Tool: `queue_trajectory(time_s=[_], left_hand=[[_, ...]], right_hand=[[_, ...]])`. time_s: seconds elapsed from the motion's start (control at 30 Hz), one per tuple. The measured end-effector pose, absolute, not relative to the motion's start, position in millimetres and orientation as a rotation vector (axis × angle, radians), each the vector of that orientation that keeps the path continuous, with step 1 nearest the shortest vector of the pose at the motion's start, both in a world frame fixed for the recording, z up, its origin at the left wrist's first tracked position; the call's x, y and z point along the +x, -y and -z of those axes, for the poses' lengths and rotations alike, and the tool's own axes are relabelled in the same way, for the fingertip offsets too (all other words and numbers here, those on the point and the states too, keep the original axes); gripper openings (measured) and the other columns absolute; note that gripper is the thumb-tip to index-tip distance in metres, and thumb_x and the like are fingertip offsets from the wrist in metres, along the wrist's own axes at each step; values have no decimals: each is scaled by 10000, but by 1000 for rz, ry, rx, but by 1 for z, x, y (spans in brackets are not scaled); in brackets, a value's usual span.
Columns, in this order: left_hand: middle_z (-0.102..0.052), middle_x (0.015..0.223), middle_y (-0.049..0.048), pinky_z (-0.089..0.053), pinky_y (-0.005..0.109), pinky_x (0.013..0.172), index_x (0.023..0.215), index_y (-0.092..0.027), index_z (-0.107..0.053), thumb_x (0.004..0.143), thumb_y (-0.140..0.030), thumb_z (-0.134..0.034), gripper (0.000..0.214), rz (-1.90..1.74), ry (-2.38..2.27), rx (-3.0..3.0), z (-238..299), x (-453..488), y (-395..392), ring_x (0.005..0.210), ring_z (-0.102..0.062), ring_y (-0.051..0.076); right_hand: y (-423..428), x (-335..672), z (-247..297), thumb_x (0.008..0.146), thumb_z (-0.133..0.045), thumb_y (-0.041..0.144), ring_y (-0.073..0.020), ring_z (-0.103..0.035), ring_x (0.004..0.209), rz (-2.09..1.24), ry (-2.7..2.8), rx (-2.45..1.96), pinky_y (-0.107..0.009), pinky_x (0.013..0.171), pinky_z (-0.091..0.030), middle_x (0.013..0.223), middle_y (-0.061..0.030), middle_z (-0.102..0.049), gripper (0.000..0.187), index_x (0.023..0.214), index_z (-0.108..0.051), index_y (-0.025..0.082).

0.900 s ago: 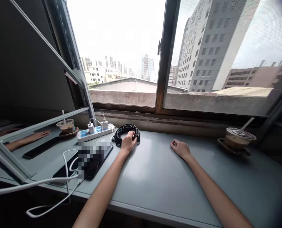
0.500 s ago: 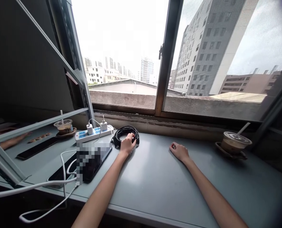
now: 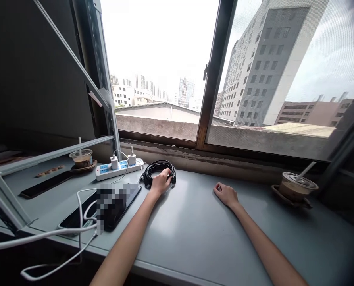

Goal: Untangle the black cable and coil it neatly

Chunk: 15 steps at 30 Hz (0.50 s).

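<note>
A coiled black cable (image 3: 149, 173) lies on the grey table close to the window wall. My left hand (image 3: 160, 182) is closed round the near right side of the coil, its thumb and fingers curled over the loops. The coil still rests on the tabletop. To the right, my right hand (image 3: 226, 194) lies on the table with its fingers curled in and nothing visible in them. It is apart from the cable. Just left of my left hand is a dark tablet (image 3: 120, 206), partly blurred out, with white charging cords running over its left side.
A white power strip (image 3: 105, 171) with two plugged chargers stands behind the tablet. Iced drinks sit at right (image 3: 296, 184) and far left (image 3: 82, 159). A metal frame (image 3: 58, 153) crosses the left side. Beyond it lies a dark phone-like slab (image 3: 46, 184). The table's front edge (image 3: 165, 272) is near.
The view has shifted slightly. At the far left, another person's hand and forearm have drawn back from the table. Both my hands keep their places and grip.
</note>
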<state>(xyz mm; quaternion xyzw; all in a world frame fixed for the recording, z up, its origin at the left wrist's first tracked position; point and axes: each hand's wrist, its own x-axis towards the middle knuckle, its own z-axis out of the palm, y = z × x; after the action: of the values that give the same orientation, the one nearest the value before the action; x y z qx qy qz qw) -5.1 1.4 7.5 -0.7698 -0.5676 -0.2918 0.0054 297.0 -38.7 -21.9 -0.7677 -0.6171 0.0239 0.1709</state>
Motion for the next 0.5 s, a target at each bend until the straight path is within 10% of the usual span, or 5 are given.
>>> queue_trajectory(time_s=[0.5], left_hand=[[-617,1041,108,-428,288,685,1117,-187,-442,883,-143,-310,272,1132,1830,-2404,-22,0,10,885,-614,212]], right_hand=[[40,257,19,908,-442,415,-146,-564,850,-86,1373,-2573,-351,798,-464,936,-58,-581,336,1024,-560,123]])
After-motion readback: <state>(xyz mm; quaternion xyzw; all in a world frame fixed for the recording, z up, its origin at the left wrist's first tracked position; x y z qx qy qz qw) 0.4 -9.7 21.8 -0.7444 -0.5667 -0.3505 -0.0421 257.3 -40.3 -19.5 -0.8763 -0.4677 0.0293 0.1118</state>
